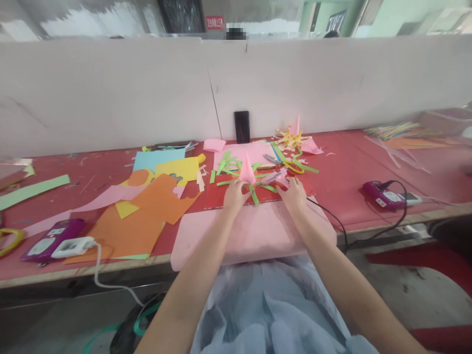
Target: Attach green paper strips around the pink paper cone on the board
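A pink paper cone (247,172) stands upright with green paper strips (254,195) spreading from its base. My left hand (236,195) is closed at the cone's base, fingers pinching its lower left side. My right hand (294,194) is wrapped round a pink glue gun (276,177), whose nozzle points left at the cone's base; a black cable (328,212) trails from that hand. Under both hands lies a red mat (216,196). Behind them are scissors with yellow handles (293,167) and loose green strips (226,163).
Another pink cone with a yellow fringe (295,132) stands at the back, beside a black phone (242,127) leaning on the white partition (129,93). Orange paper sheets (125,228) cover the left side. Purple power strips (381,194) sit along the front edge. A pink pad (254,228) overhangs it.
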A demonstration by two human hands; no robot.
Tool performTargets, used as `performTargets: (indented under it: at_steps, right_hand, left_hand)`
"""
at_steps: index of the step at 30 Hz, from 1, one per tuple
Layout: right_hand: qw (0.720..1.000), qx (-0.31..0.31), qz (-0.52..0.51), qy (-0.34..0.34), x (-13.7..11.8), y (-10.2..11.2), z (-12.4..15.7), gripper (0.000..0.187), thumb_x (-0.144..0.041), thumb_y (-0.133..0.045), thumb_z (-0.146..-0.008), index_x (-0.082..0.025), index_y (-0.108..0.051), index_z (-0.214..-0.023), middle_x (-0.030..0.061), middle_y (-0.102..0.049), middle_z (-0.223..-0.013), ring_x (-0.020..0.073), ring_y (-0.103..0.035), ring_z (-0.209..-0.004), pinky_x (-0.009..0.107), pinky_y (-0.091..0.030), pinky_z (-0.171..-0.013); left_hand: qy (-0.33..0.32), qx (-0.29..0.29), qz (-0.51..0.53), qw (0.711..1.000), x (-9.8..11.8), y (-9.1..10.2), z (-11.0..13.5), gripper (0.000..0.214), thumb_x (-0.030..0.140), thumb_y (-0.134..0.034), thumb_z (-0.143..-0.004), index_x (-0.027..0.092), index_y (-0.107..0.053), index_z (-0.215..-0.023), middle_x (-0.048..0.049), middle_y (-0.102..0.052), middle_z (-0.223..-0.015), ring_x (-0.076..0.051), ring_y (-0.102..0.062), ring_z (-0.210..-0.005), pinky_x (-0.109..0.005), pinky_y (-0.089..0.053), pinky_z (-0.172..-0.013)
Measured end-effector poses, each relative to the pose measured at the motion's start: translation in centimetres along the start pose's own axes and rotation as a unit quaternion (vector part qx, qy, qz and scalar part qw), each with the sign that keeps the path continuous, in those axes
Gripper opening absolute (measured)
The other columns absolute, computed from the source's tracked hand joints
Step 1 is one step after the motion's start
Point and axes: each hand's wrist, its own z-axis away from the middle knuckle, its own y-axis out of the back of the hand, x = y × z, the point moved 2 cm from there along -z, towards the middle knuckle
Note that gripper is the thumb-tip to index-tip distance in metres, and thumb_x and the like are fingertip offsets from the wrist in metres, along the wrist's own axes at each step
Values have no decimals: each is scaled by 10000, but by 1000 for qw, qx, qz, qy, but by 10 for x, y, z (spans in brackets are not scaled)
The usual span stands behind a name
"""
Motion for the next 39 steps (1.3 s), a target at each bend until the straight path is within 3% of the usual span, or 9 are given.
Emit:
performTargets:
  at_steps: [10, 17, 21, 30, 39]
  right_hand:
    - [1000, 5, -15, -1, 2, 0, 0, 320, -375, -579, -747, -177, -571, -998, 112, -615, -1016, 254, -540, -960, 360, -430, -799]
    - [997, 53, -54, 3, 1, 3, 1, 335, -413, -547, -775, -183, -566, -1017, 99, -611, -1000, 229, -553, -914, 351, -442, -774]
    - [994, 79, -72, 32, -3, 5, 2, 339, -403, -540, -798, -186, -553, -1058, 98, -602, -1028, 213, -548, -937, 346, -444, -806]
    - [996, 18, -47, 78, -10, -1, 2, 289, -364, -538, -812, -190, -579, -1040, 102, -609, -1025, 232, -557, -919, 358, -456, -783]
    - [995, 9, -27, 97, -10, -6, 1, 275, -331, -506, -839, -184, -576, -1060, 112, -604, -1037, 240, -550, -934, 369, -455, -785]
  left_hand:
    - [-4, -20, 19, 1000, 1, 0, 1, 116, 189, -668, -746, 189, -625, -854, -39, -604, -965, -169, -591, -851, -267, -456, -704]
    - [-1, -30, 34, 999, 0, 0, 0, 72, 156, -664, -725, 198, -642, -779, -5, -630, -819, -142, -576, -727, -251, -444, -658]
    - [19, -32, 76, 996, -2, 1, 1, 86, 126, -657, -714, 194, -651, -767, -15, -663, -853, -141, -593, -742, -258, -466, -694]
    - [38, -47, 167, 984, -11, -1, -1, 96, 106, -671, -649, 186, -661, -703, -3, -676, -783, -135, -624, -718, -268, -512, -715]
    - [44, -53, 177, 982, -7, 4, 1, 105, 102, -668, -645, 196, -668, -693, 1, -681, -766, -133, -631, -720, -272, -517, -727]
